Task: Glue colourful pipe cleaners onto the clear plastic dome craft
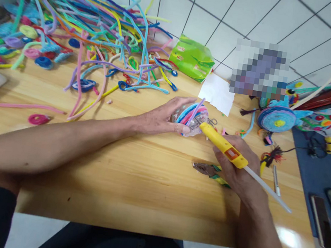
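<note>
My left hand (171, 118) is wrapped round a clear plastic piece, perhaps a bottle, banded with blue, pink and purple pipe cleaners (191, 113). One purple end sticks up from it. In my right hand (235, 156) is a yellow hot glue gun (223, 143), its nozzle pointing at the banded piece and a glue stick (268, 189) projecting from its rear. Whether the nozzle touches the piece I cannot tell. Pliers (207, 169) with green and yellow handles lie below the glue gun, partly hidden by my right hand. Small scissors handles (212, 122) show just behind the nozzle.
A tangled heap of pipe cleaners (105, 26) and coiled pieces spreads over the left back. A green packet (191, 59) and white paper (217, 93) lie near the tiled wall. At right are a blue coiled craft figure (277, 118), a cable, a pen (276, 180) and a phone (322, 221).
</note>
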Demonstrator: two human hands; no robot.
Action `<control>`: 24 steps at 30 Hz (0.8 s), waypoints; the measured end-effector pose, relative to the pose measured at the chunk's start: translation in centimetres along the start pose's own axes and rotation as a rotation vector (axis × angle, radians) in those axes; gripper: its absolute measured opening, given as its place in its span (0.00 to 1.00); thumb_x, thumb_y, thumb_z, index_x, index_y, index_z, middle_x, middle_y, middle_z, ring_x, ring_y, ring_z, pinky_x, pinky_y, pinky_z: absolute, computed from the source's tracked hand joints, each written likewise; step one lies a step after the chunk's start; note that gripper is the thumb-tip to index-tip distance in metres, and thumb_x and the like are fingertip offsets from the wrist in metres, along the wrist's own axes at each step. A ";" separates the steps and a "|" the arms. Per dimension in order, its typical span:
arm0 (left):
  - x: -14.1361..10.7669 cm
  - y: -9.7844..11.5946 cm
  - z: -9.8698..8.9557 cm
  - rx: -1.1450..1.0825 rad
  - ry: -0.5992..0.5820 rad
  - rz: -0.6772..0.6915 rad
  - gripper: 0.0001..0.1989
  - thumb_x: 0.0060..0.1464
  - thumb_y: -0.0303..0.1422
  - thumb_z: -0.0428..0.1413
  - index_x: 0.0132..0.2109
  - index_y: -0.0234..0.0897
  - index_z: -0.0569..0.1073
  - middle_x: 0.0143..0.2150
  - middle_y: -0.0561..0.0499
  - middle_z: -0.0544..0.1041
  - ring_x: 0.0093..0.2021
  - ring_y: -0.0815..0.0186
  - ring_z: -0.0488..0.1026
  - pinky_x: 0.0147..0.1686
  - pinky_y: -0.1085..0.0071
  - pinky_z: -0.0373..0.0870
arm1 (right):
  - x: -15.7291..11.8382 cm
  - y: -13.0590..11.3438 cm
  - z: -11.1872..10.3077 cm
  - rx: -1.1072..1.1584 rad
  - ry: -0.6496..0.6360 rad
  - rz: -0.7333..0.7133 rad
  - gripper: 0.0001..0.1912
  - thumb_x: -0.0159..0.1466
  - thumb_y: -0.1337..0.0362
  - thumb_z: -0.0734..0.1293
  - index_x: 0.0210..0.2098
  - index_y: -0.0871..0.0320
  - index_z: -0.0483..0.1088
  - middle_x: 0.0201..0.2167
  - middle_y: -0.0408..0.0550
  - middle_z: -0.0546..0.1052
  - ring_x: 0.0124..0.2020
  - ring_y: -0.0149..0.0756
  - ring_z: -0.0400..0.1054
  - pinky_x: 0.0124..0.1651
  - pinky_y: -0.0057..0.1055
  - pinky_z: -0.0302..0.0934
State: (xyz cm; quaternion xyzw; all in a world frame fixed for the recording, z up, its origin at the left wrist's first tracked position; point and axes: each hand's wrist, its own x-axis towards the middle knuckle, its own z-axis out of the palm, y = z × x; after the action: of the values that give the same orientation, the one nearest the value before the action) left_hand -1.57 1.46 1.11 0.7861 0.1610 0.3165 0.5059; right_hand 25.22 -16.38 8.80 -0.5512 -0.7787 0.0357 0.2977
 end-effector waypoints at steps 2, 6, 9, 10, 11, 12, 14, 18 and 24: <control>0.0 -0.1 0.0 -0.006 0.000 0.000 0.54 0.58 0.67 0.70 0.82 0.51 0.65 0.86 0.40 0.64 0.86 0.35 0.60 0.88 0.37 0.56 | 0.0 0.0 0.0 -0.001 -0.005 -0.005 0.07 0.78 0.61 0.70 0.53 0.47 0.79 0.46 0.51 0.88 0.48 0.50 0.85 0.53 0.46 0.81; 0.0 -0.1 0.0 -0.015 0.001 -0.011 0.55 0.58 0.66 0.70 0.83 0.50 0.64 0.86 0.39 0.64 0.86 0.34 0.60 0.88 0.37 0.56 | 0.2 0.0 0.0 0.001 0.006 -0.022 0.06 0.78 0.61 0.70 0.53 0.47 0.79 0.43 0.50 0.87 0.45 0.48 0.85 0.49 0.44 0.80; -0.1 -0.2 0.0 -0.012 -0.002 -0.014 0.54 0.59 0.66 0.70 0.83 0.50 0.64 0.86 0.39 0.64 0.86 0.34 0.60 0.87 0.35 0.56 | 0.3 -0.2 0.0 0.002 0.015 -0.041 0.06 0.78 0.63 0.70 0.52 0.47 0.79 0.43 0.48 0.87 0.43 0.46 0.84 0.48 0.42 0.79; -0.1 -0.2 0.0 -0.011 -0.002 -0.011 0.54 0.59 0.66 0.70 0.83 0.51 0.64 0.86 0.40 0.64 0.86 0.34 0.60 0.87 0.35 0.56 | 0.3 -0.3 0.0 0.001 0.010 -0.042 0.06 0.78 0.63 0.70 0.52 0.47 0.78 0.43 0.48 0.87 0.43 0.46 0.84 0.47 0.42 0.79; -0.1 -0.2 0.0 -0.009 -0.001 -0.007 0.54 0.58 0.66 0.70 0.83 0.52 0.64 0.86 0.40 0.64 0.86 0.34 0.60 0.87 0.34 0.56 | 0.3 -0.3 -0.1 -0.003 0.002 -0.038 0.06 0.78 0.63 0.70 0.52 0.47 0.78 0.43 0.48 0.87 0.43 0.47 0.84 0.46 0.42 0.78; 0.0 -0.2 0.0 -0.007 0.000 -0.003 0.54 0.58 0.66 0.70 0.82 0.52 0.64 0.87 0.40 0.64 0.86 0.34 0.60 0.87 0.35 0.56 | 0.3 -0.4 -0.1 -0.010 -0.007 -0.032 0.06 0.78 0.62 0.70 0.52 0.47 0.78 0.43 0.48 0.87 0.43 0.47 0.84 0.46 0.42 0.78; 0.0 -0.1 0.0 -0.002 0.003 -0.002 0.54 0.58 0.66 0.70 0.82 0.50 0.65 0.87 0.40 0.63 0.86 0.34 0.60 0.87 0.35 0.56 | 0.4 -0.5 -0.2 -0.016 -0.018 -0.032 0.06 0.79 0.62 0.69 0.52 0.47 0.78 0.42 0.49 0.86 0.42 0.46 0.84 0.44 0.42 0.78; -0.1 0.0 0.0 -0.007 -0.001 -0.013 0.54 0.59 0.66 0.70 0.82 0.50 0.65 0.87 0.40 0.63 0.86 0.34 0.60 0.87 0.37 0.57 | 0.3 -0.5 -0.2 -0.012 -0.004 -0.058 0.07 0.78 0.65 0.70 0.53 0.48 0.77 0.43 0.49 0.86 0.42 0.46 0.84 0.44 0.41 0.77; 0.0 -0.4 0.0 -0.002 0.000 0.012 0.55 0.59 0.66 0.70 0.83 0.49 0.64 0.87 0.39 0.63 0.86 0.34 0.60 0.87 0.37 0.58 | 0.3 -0.2 0.0 0.002 0.002 -0.089 0.11 0.76 0.68 0.71 0.55 0.48 0.76 0.44 0.48 0.86 0.44 0.46 0.84 0.48 0.42 0.77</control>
State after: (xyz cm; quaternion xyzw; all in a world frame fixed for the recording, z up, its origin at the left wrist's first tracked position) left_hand -1.57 1.60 0.77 0.7867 0.1560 0.3198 0.5045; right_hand 24.98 -16.25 9.00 -0.5156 -0.8022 0.0228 0.3002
